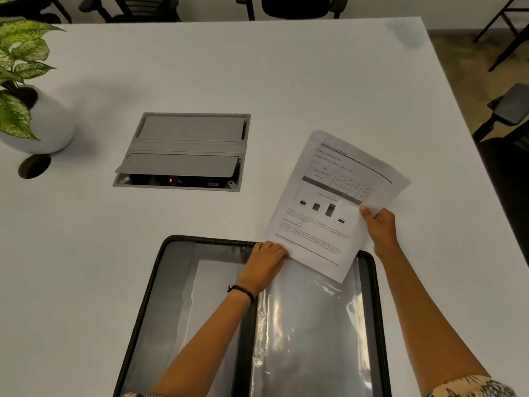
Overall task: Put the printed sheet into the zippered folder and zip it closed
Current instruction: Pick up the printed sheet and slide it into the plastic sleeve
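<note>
The zippered folder (171, 282) lies spread wide on the white table in front of me, black zip edge around it, clear plastic sleeves (309, 325) inside on the right half. The printed sheet (329, 196), white with a table and bar chart, is tilted above the folder's far right corner. My right hand (379, 229) pinches its right edge. My left hand (267, 257) rests at the top of the sleeves and touches the sheet's lower left corner; whether it grips the sheet or the sleeve I cannot tell.
A grey cable box (186, 151) with its near lid raised sits in the table's middle. A potted plant (25, 90) in a white pot stands at the left, with a round cable hole (35, 166) before it. Black chairs (297, 5) line the far side and right.
</note>
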Demonstrator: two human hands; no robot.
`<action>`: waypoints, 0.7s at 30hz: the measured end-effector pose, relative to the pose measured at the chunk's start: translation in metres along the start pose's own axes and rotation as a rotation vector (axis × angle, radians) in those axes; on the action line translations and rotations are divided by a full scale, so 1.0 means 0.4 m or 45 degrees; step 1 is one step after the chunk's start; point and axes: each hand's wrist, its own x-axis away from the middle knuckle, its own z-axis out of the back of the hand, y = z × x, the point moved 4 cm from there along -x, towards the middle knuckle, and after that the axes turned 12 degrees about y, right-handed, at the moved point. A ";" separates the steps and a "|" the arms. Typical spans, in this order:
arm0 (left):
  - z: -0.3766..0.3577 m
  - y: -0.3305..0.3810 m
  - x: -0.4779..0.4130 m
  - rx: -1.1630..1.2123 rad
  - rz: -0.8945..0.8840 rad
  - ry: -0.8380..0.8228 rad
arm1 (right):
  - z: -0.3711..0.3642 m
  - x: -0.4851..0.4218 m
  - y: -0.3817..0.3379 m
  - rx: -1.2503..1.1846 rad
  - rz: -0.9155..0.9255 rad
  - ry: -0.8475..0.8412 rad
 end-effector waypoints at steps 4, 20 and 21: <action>0.013 -0.036 -0.015 -0.085 0.074 -0.011 | -0.011 -0.013 0.002 0.034 -0.007 -0.031; 0.046 -0.078 -0.029 0.224 0.478 -0.004 | -0.020 -0.049 0.021 0.152 -0.052 -0.081; 0.049 -0.080 -0.032 0.230 0.481 -0.004 | -0.021 -0.052 0.021 0.163 -0.055 -0.083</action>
